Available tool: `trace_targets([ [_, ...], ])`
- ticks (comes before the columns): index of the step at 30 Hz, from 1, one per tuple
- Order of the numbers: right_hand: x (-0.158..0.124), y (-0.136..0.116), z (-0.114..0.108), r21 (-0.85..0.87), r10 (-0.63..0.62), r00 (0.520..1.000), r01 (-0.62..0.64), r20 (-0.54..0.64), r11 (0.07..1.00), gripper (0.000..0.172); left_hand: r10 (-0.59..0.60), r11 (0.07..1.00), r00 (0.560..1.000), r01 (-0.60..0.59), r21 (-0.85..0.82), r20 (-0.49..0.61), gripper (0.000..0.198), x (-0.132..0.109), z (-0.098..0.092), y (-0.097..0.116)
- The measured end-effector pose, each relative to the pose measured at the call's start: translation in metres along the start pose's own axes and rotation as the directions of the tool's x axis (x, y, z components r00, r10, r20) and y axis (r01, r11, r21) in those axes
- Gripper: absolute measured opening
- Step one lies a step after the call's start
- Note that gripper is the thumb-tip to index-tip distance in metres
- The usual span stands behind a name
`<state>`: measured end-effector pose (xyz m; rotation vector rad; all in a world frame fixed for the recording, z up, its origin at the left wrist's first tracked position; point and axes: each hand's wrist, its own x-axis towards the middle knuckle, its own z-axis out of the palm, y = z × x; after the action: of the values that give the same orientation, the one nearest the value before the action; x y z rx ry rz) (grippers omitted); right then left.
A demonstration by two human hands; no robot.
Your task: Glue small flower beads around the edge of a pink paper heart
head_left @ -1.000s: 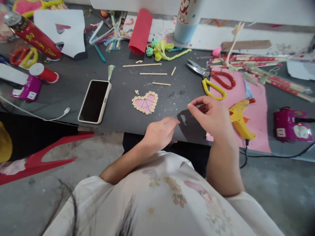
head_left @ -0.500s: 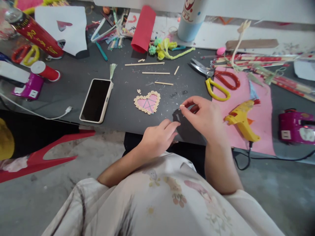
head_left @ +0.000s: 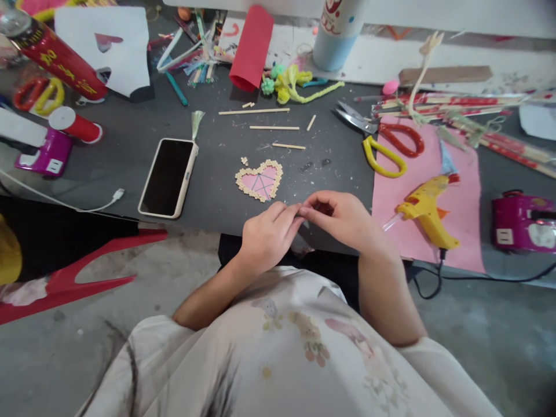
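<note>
Fingertip to fingertip, my left hand [head_left: 270, 231] and my right hand [head_left: 341, 219] meet at the front edge of the dark table. Both are closed in a pinch, and whatever lies between the fingertips is hidden. Just beyond them lies a pink heart [head_left: 266, 179] with a border of small pale wooden pieces and thin dark lines across it. A small cluster of the same pale pieces [head_left: 244, 161] sits at its upper left. Several thin wooden sticks [head_left: 274, 128] of different lengths lie farther back.
Right of my hands, a yellow glue gun [head_left: 428, 208] and open scissors [head_left: 393, 150] rest on or partly over pink paper [head_left: 386, 194]. A phone [head_left: 168, 178] lies to the left. Behind stand a red paper roll [head_left: 252, 49] and a blue-white bottle [head_left: 336, 40]. A purple device [head_left: 521, 226] is far right.
My right hand, which held a tiny pale piece in its fingertips, has moved left and down to my left hand. The left hand's fingers have drawn up to meet it.
</note>
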<state>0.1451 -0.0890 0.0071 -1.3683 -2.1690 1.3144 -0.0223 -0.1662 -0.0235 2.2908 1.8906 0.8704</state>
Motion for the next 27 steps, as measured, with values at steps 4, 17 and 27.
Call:
trace_targets([
  [4,0.0,0.002,0.001,0.037,-0.005,0.999,0.006,-0.034,0.999,0.027,-0.037,0.993,0.999,0.034,-0.114,-0.021,0.018,0.001,-0.001,-0.001],
  [17,0.007,0.001,0.008,0.323,-0.114,0.984,0.064,0.138,0.944,0.036,-0.14,0.94,0.99,0.136,-0.312,0.007,0.014,0.008,-0.005,-0.006],
  [27,0.006,0.005,0.007,0.11,-0.142,0.988,0.134,0.067,0.985,0.034,-0.136,0.956,0.99,0.122,-0.268,-0.035,0.017,0.001,-0.001,-0.012],
])
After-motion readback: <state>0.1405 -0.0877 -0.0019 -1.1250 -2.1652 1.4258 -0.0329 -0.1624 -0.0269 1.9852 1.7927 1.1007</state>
